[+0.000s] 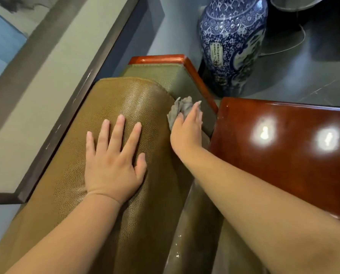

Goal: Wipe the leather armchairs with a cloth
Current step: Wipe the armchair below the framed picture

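Fingers of the right hand (pixel 187 127) press the soft, limp cloth (pixel 180 109) beside the leather cushion (pixel 125 99); left hand (pixel 113 165) lies flat, fingers spread, steadying it.

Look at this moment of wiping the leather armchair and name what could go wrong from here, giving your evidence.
1. The grey cloth is bunched under the right hand in the gap beside the cushion; it may skip the crevice or snag there.
2. The blue-and-white vase stands just past the chair's wooden corner; a long forward stroke could knock it.
3. The left hand presses flat on the leather and may leave fresh marks.
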